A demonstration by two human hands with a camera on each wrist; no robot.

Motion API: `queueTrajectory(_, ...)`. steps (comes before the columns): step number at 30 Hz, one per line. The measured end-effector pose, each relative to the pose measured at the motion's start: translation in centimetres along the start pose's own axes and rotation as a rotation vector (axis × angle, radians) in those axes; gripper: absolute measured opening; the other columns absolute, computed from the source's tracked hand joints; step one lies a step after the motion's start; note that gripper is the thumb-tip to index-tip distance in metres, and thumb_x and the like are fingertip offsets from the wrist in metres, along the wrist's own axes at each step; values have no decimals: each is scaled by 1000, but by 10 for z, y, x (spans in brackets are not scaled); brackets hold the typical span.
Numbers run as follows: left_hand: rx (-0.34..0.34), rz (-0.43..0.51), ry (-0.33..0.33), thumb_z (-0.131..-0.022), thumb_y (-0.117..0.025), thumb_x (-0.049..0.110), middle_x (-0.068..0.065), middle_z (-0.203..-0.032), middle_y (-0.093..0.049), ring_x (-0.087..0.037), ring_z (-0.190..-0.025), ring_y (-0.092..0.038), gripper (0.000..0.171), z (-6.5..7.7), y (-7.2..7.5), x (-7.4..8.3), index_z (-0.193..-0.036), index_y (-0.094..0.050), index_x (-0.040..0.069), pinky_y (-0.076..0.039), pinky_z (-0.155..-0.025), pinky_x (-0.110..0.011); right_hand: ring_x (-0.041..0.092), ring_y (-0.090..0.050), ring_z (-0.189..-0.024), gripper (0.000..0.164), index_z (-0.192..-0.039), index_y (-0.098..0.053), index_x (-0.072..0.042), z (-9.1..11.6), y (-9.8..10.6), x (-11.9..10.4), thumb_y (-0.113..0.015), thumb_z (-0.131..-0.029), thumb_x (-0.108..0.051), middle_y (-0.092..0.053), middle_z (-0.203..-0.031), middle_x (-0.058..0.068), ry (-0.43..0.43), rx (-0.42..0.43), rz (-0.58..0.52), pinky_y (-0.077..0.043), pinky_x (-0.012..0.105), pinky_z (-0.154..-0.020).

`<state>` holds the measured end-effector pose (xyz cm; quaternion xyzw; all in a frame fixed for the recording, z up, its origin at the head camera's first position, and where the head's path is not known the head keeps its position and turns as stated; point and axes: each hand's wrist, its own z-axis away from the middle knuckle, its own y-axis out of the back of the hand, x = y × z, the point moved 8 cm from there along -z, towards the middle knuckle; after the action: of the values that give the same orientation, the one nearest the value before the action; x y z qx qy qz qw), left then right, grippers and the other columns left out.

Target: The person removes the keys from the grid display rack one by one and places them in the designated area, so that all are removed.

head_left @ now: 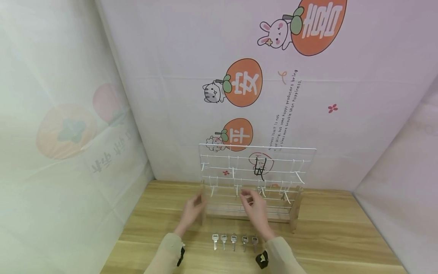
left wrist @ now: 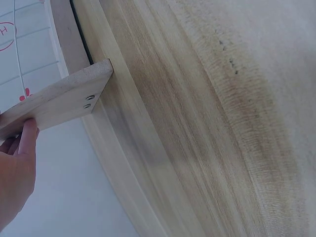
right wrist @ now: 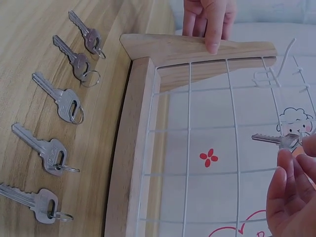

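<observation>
A white wire grid rack with a wooden base (head_left: 236, 217) and hooks stands on the table. My left hand (head_left: 193, 209) holds the rack's wooden side piece (left wrist: 59, 98), its thumb on the near face and fingers behind. Close in front of the grid, my right hand (head_left: 256, 207) pinches a silver key (right wrist: 276, 139) at its head end, the blade pointing away from the fingers. The key's ring is mostly hidden by the fingers. Nearby, a white hook (right wrist: 286, 59) sticks out from the grid.
Several silver keys (right wrist: 64, 103) with small rings lie in a row on the wood-grain table (head_left: 328, 228), between my forearms. Small keys (head_left: 283, 196) seem to hang on lower hooks at the right. A printed cloth (head_left: 171, 114) rises behind the rack.
</observation>
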<state>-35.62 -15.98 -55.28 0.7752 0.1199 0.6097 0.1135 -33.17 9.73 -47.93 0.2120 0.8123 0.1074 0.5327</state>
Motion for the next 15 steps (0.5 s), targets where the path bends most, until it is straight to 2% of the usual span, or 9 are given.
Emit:
queueTrajectory(4, 1, 7, 1, -95, -62, 3, -36, -132, -57, -48, -123, -57, 49, 6, 2, 19, -136, -45, -17, -50, -105, -55, 6, -61, -72, 21, -111, -69, -6, -3, -2, -1, -69, -91, -9, -73, -104, 9, 17, 11, -12, -57, 16, -66)
queueTrajectory(7, -5, 26, 13, -95, -62, 3, -36, -133, -56, -48, -124, -57, 49, 8, 3, 25, -137, -45, -17, -48, -106, -56, 7, -60, -72, 20, -111, -69, -6, -4, -3, -3, -69, -90, -8, -73, -103, 9, 24, 14, -9, -56, 16, -66)
queueTrajectory(15, 3, 6, 32, -95, -63, 8, -31, -136, -57, -43, -126, -58, 51, 1, 0, 1, -140, -46, -10, -49, -108, -51, 12, -63, -73, 15, -106, -70, -8, -8, -5, -9, -69, -91, -8, -73, -103, 8, 18, -4, -1, -55, 16, -64)
